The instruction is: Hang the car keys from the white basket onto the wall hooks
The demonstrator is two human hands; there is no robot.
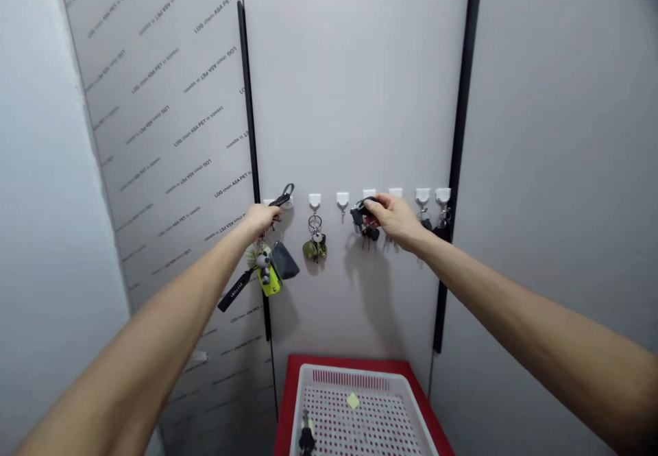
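My left hand [262, 220] is closed on a bunch of keychains [267, 267] at the left end of a row of white hooks. A black strap loop sticks up above the fingers. Below them dangle a small bear-like figure, a yellow-green tag, a dark pouch and a black lettered strap. My right hand [397, 218] pinches a black key fob [364, 208] in front of the hooks right of centre, partly hiding them. Other keys [370, 235] show just under it. Between my hands, a ring of keys [315, 245] hangs from a hook [314, 201].
A bare white hook [342, 199] is on the panel. More keys [443, 224] hang at the right, near a black vertical strip [457, 134]. Below, a white perforated basket [421, 418] stands on a red surface [286, 384], holding a black key [307, 437] and a yellowish paper piece [352, 400].
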